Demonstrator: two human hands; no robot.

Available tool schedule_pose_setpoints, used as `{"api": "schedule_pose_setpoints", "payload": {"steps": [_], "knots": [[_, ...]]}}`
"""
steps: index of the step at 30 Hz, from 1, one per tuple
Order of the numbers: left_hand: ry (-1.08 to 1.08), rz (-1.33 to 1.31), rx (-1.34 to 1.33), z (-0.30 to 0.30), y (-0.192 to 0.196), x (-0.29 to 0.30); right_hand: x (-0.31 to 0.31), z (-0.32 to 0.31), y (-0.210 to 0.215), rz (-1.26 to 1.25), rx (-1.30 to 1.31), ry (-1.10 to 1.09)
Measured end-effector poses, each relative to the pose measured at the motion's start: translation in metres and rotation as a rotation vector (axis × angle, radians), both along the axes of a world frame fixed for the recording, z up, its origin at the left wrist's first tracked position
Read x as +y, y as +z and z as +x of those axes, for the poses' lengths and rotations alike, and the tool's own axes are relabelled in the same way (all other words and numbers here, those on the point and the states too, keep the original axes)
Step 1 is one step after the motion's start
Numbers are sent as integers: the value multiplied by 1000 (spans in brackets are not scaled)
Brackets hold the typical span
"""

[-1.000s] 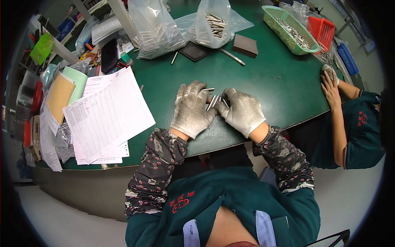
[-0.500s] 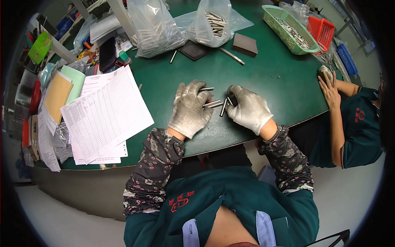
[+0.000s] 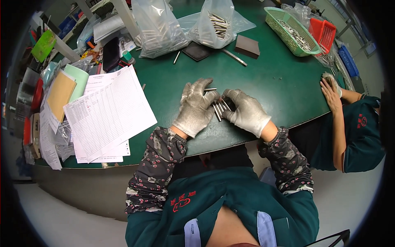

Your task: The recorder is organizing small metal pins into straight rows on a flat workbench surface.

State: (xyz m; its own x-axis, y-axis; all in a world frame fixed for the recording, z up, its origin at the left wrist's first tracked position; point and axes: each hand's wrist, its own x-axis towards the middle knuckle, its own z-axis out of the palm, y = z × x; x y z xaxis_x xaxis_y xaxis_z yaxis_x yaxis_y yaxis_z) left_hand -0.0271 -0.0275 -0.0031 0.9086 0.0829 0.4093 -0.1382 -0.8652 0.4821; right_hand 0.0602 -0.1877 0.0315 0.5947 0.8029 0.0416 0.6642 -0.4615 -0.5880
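My left hand point(image 3: 194, 108), in a worn grey-white glove, is closed, with one short metal pin point(image 3: 210, 89) sticking out between its fingers. Against it from the right comes my right hand point(image 3: 247, 112), gloved the same way and curled around several metal pins point(image 3: 219, 112). These lie side by side, slanting, between the two hands, and the left thumb and fingertips touch their left side. Part of the bundle is hidden behind the fingers. Both hands are just above or on the green table point(image 3: 271, 96), near its front edge.
Clear plastic bags point(image 3: 158, 35) of pins stand at the back, near a brown block point(image 3: 247, 46) and a flat metal bar point(image 3: 234, 57). Paper sheets point(image 3: 111, 115) cover the left side. At right are a green basket point(image 3: 284, 37) of metal parts and a co-worker's arm point(image 3: 337, 119).
My hands have come together. The pins that stuck out from the left fingers now lie with those in the right hand, while one pin stays in the left.
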Motion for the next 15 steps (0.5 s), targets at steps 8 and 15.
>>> {"api": "schedule_pose_setpoints", "payload": {"steps": [8,15], "knots": [[322,-4,232,-33,23,36,-19,3,3,-73,-191,176],[281,-48,395,-23,33,13,7,-5,7,16,-179,131]]}}
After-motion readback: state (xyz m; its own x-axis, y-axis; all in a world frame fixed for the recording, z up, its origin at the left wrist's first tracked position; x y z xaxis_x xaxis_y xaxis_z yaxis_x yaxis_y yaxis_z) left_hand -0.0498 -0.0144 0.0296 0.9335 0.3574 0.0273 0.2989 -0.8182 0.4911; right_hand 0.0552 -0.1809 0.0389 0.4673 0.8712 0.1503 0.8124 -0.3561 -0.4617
